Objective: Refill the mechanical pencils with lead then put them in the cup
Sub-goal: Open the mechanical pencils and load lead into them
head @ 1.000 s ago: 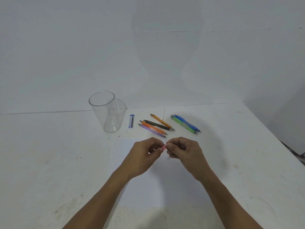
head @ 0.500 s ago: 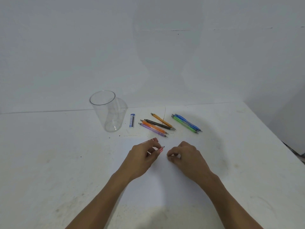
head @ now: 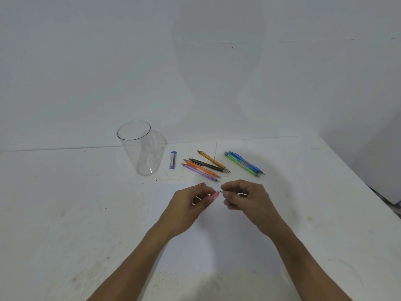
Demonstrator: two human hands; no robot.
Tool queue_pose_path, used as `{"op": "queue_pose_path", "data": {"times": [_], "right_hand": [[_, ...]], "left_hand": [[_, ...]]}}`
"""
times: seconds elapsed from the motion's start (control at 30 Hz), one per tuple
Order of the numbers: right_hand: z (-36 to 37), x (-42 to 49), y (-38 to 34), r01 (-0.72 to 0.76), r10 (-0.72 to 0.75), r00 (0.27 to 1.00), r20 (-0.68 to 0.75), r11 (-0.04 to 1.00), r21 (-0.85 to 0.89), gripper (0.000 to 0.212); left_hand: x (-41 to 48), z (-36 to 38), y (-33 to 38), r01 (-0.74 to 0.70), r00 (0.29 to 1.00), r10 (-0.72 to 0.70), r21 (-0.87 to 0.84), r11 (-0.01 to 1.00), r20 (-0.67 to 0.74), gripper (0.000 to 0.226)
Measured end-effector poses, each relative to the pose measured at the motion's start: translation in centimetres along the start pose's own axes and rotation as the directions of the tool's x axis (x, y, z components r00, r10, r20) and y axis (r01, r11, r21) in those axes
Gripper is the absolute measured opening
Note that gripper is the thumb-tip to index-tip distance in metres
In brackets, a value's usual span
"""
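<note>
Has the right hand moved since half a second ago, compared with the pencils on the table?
Yes. The right hand went back toward the left hand and the red pencil, nearer the purple pencil.

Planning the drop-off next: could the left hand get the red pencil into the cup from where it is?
Probably yes. The cup stands upright, mouth open, with bare table between it and the left hand. The right hand pinching the red pencil end must release first.
</note>
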State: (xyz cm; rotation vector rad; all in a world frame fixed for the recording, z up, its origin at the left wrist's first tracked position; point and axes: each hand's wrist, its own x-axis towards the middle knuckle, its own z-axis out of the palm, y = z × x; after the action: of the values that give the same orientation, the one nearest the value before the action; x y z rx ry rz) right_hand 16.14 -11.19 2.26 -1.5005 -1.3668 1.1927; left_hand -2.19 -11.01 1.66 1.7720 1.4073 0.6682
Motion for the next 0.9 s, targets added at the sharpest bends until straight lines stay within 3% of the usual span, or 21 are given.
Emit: {"op": "queue_pose_path", "data": {"times": [0.4,0.53,0.9], "right_hand": [[0.09,0.19,0.59,-0.052,0.057,0.997,-0.050,0.995,0.086,0.021],[-0.05,0.13,0.21,-0.086,0.093,0.995,-0.018,0.965,0.247,0.016],[0.51,-0.10,0.47,-0.154,0.151,0.988,0.046,0.866,0.475,0.016]], "left_hand": [[-0.05,-0.26,0.05,-0.043,0.999,0.043,-0.022,0.999,-0.005,0.027],[0.00,-0.27,0.19,-0.050,0.999,0.049,-0.027,0.998,-0.006,0.027],[0.13,-0.10,0.31,-0.061,0.998,0.060,-0.026,0.998,-0.026,0.025]]}}
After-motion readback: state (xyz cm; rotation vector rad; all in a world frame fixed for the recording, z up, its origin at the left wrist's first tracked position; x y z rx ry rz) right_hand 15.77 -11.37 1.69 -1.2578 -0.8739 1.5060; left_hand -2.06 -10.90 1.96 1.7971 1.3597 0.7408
